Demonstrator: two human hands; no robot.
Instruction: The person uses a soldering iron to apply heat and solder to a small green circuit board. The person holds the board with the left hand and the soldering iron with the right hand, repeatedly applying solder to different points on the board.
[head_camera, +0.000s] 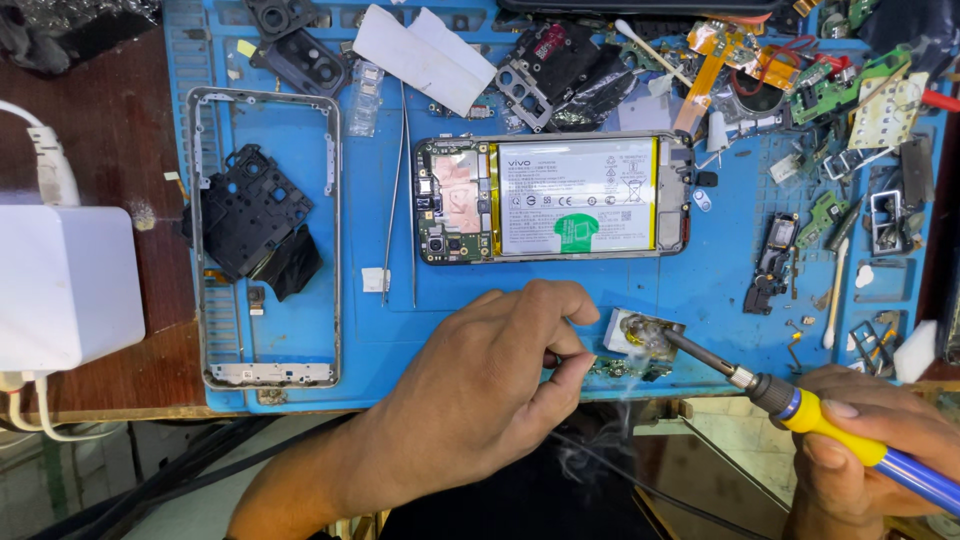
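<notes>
- Soldering iron (800, 405), yellow-and-blue grip with a thin dark metal shaft, sits clenched in the right hand (865, 450) at the desk's near edge; its long axis slants up-left, tip on a small solder-crusted pad (640, 335).
- Left hand (490, 385) pinches a small green circuit board (625, 368) just below that pad, fingers curled tight.
- Opened phone (553, 197), flat white battery exposed, lies lengthwise on the blue rubber mat (380, 330).
- Bare metal frame (265, 235) lies at left, well apart.
</notes>
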